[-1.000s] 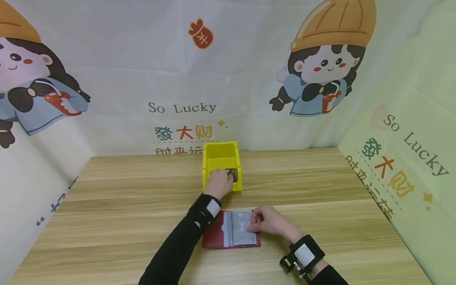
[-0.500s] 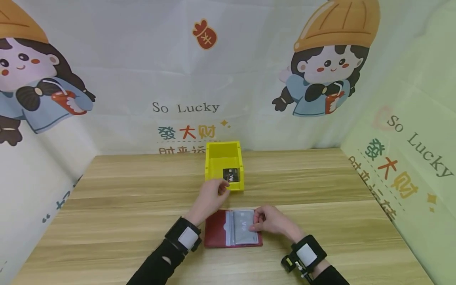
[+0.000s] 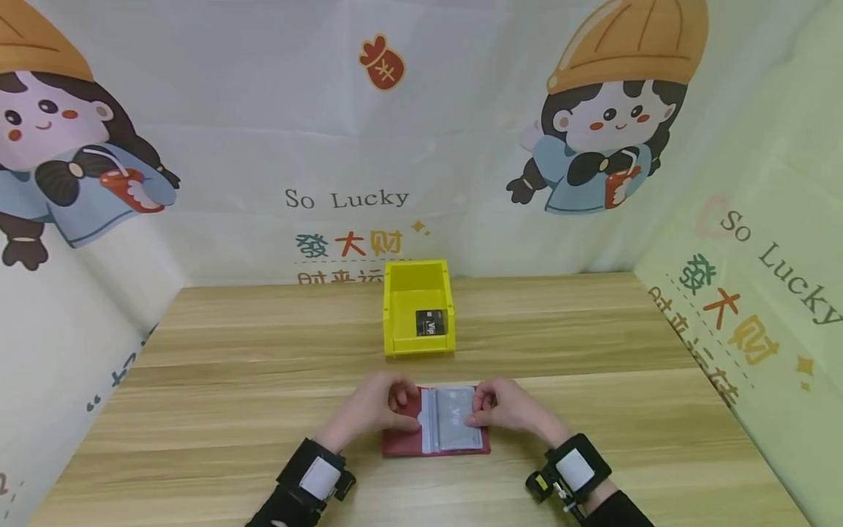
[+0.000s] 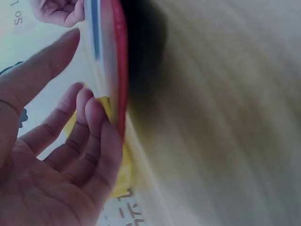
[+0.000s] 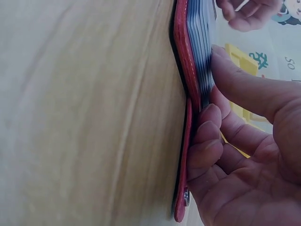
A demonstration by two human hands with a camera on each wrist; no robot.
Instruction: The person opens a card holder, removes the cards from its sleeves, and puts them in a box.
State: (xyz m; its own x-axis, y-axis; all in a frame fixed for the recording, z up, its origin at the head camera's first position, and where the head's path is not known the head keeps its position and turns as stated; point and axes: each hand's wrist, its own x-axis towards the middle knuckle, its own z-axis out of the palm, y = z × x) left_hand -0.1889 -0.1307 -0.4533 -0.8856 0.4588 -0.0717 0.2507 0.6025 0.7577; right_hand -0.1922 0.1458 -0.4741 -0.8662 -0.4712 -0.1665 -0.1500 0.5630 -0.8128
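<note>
On the table lies a small red card holder (image 3: 400, 443), spread flat, with clear plastic sleeves (image 3: 456, 433) stacked at its right side. A pale "Vip" card shows through the top sleeve. My right hand (image 3: 512, 407) pinches the right edge of the sleeves; in the right wrist view its thumb (image 5: 235, 70) rests on the stack. At the left cover is my left hand (image 4: 70, 146), fingers loosely bent and thumb apart, with nothing held. Its lower fingers touch the red cover in the left wrist view. Beyond both hands, a black "Vip" card (image 3: 431, 323) lies in a yellow bin (image 3: 400, 326).
The wooden table (image 3: 263, 344) carries the bin near its back edge, centred behind the card holder. A pale printed cloth (image 3: 461, 146) stands along the back and sides.
My left hand has drawn back from the yellow bin to the card holder's left cover. The black card is now uncovered in the bin. The right hand stays at the sleeves.
</note>
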